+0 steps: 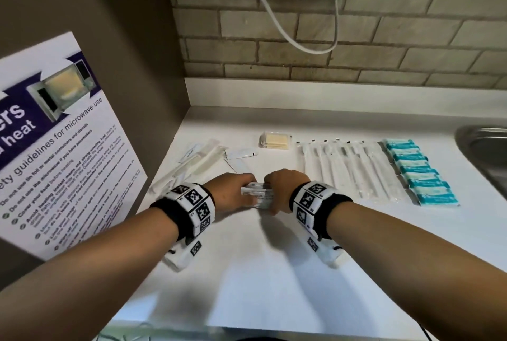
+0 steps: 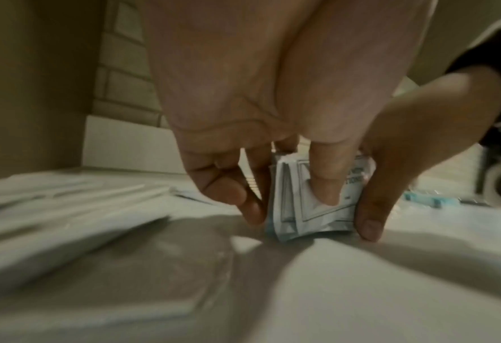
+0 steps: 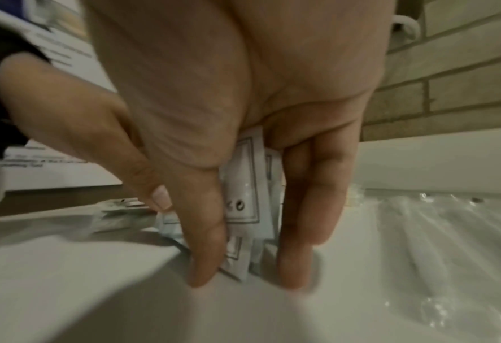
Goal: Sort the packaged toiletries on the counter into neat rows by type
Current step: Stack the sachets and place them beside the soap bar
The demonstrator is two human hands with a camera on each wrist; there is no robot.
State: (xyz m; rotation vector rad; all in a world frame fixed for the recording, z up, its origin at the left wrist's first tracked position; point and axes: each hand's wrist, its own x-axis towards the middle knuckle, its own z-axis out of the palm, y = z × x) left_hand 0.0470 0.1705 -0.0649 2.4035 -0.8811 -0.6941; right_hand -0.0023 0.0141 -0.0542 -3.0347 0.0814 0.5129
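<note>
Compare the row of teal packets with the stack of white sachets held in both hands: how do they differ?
The teal packets lie flat in a neat row by the sink, untouched. The white sachets stand on edge in a bunch, gripped between the left hand and right hand. Teal packets are coloured; sachets are white with printed frames. Both are on the counter.

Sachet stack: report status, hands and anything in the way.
Left hand and right hand both grip the sachet stack, standing on edge on the counter. Toothbrush row and teal packets already lined up. Loose white packets unsorted, left.
</note>
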